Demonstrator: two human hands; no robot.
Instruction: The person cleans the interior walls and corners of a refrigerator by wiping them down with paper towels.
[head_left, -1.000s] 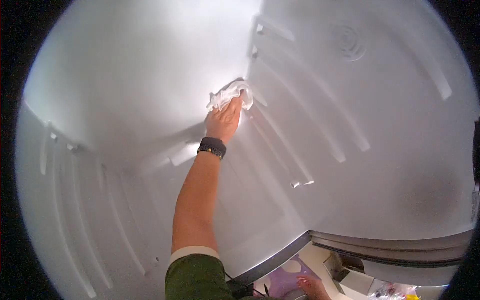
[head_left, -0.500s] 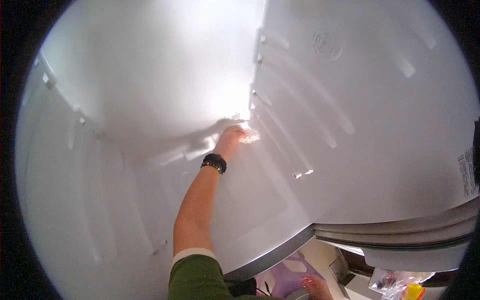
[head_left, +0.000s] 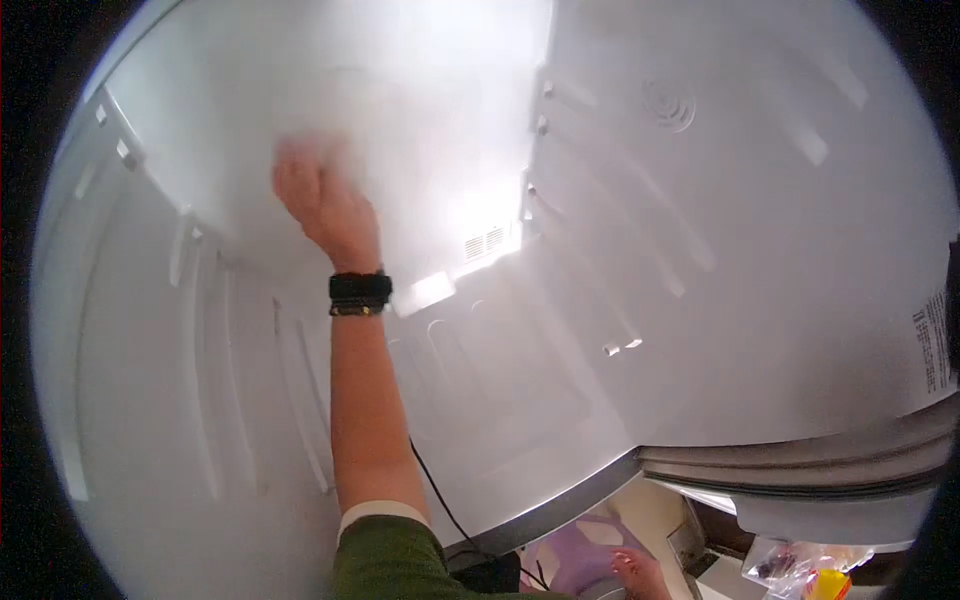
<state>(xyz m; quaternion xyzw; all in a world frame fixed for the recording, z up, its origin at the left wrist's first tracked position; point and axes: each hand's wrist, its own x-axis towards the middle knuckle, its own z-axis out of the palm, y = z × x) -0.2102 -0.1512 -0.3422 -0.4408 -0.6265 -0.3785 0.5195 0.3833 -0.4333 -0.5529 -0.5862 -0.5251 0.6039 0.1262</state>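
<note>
My left hand (head_left: 325, 195) is raised against the white back wall (head_left: 420, 110) of a fridge interior, its fingers curled and blurred by motion. A pale crumpled cloth in its grip is smeared and barely stands out from the wall. A black band (head_left: 360, 290) circles the wrist below a dark green sleeve (head_left: 390, 560). Low on the right, outside the fridge, my right hand (head_left: 637, 574) hangs partly in view, fingers loosely apart, near a grey rounded object (head_left: 602, 590). I see nothing held in it.
Ribbed side walls (head_left: 640, 220) carry small shelf supports. A slotted vent (head_left: 484, 243) sits low on the back wall. The fridge's front edge (head_left: 560, 513) and door seal (head_left: 800, 478) lie below. Outside are a purple stool (head_left: 580, 550), a thin black cable (head_left: 440, 495) and plastic bags (head_left: 790, 568).
My left hand has moved up and left, from the lower back corner near the vent onto the back wall. The black cable now shows beside the arm. My right hand stays low.
</note>
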